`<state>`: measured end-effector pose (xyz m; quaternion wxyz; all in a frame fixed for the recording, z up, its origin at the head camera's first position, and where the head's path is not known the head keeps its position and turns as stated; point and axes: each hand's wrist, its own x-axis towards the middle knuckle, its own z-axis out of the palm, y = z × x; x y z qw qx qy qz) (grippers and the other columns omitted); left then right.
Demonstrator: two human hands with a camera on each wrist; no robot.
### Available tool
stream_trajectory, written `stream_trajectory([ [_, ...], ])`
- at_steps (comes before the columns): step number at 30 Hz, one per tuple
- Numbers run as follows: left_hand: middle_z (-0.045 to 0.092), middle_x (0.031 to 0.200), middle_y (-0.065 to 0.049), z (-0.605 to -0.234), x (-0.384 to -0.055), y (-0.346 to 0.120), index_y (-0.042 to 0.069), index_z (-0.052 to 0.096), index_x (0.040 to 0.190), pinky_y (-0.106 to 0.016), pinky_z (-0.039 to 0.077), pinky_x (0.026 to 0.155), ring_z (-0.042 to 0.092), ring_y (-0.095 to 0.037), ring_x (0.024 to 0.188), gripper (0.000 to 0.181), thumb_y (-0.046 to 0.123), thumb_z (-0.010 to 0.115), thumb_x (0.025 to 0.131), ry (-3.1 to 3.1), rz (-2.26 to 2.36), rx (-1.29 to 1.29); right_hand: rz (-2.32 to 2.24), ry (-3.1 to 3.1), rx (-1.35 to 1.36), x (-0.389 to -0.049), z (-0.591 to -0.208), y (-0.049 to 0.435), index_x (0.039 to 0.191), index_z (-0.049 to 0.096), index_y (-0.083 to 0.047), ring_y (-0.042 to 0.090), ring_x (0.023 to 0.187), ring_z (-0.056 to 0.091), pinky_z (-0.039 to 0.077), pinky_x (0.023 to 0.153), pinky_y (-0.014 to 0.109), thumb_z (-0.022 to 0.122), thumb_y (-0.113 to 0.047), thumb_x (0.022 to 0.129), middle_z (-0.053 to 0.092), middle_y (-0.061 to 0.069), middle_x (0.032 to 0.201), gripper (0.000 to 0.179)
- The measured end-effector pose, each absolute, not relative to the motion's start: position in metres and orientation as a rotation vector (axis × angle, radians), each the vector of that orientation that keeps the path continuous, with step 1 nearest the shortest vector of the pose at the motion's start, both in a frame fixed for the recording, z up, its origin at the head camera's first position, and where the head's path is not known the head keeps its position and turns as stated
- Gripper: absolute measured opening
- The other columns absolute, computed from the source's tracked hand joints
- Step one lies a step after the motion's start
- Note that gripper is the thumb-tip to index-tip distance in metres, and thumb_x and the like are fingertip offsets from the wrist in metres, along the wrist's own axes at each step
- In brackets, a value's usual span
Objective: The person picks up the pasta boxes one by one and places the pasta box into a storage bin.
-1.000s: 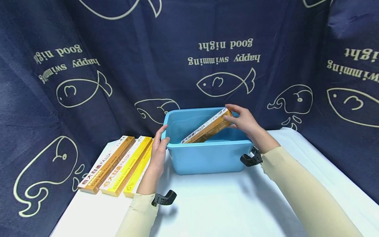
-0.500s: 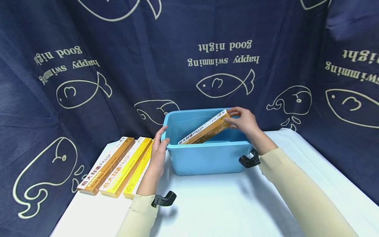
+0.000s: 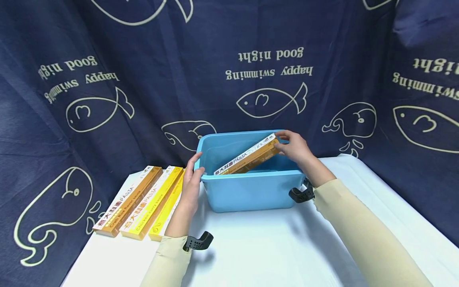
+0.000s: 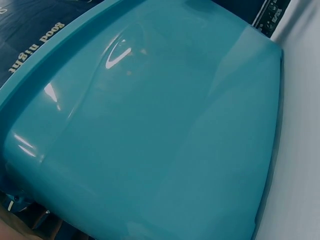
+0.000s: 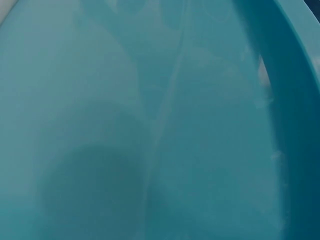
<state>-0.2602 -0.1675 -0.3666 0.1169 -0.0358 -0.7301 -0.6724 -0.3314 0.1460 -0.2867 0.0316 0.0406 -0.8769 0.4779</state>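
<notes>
While the cream left sleeve [image 3: 166, 263] and right sleeve [image 3: 362, 227] come nearest, the left hand [image 3: 191, 181] clasps the left rim of the blue plastic tub [image 3: 251, 195], and the right hand [image 3: 295, 146] pinches the upper end of a brown pasta-sauce box [image 3: 251, 157]. That box slants inside the tub, right end up near the rim, left end dipping behind the near wall; whether it touches the floor of the tub cannot be told. Because only one end is pinched, the carton could well swing or slip from the fingers and knock a corner, and a hard pull on the rim might shift the tub across the white cloth [image 3: 251, 247]. Labels are legible beside the left forearm: "Chicken curry sauce" on the yellow-and-white carton [image 3: 152, 203], "Crab Roe flavor sauce" on the outer brown carton [image 3: 127, 203], both also reading "PASTA" with Chinese characters; the third yellow carton [image 3: 166, 217] is partly covered by the arm. The pinched box shows "PASTA" and "flavor sauce". Farthest back, the navy curtain [image 3: 179, 79] repeats "good night" and "happy swimming" upside down, among outlined fish and whales.
</notes>
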Motion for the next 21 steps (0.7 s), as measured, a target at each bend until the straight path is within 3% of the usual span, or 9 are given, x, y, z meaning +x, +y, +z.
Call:
stream_trajectory([
  [8,0.023,0.165,0.009,-0.3656,-0.2587,-0.1658,0.043,0.039,0.147,-0.064,0.017,0.121,0.021,-0.025,0.152,0.052,0.030,0.042,0.097,-2.130,-1.960,-0.113,1.405,-2.685,0.162,-0.3307,-0.2886,0.1478,0.146,0.046,-0.008,0.037,0.143,0.043,0.054,0.099,0.049,0.058,-0.014,0.100,0.036,0.016,0.160,0.048],
  [21,0.023,0.165,0.009,-0.3675,-0.2600,-0.1668,0.043,0.039,0.147,-0.064,0.016,0.121,0.020,-0.025,0.152,0.051,0.030,0.041,0.098,-2.127,-1.961,-0.119,1.440,-2.641,0.219,-0.3289,-0.2890,0.1473,0.147,0.045,-0.010,0.035,0.140,0.046,0.056,0.097,0.046,0.057,-0.016,0.101,0.038,0.014,0.159,0.048],
])
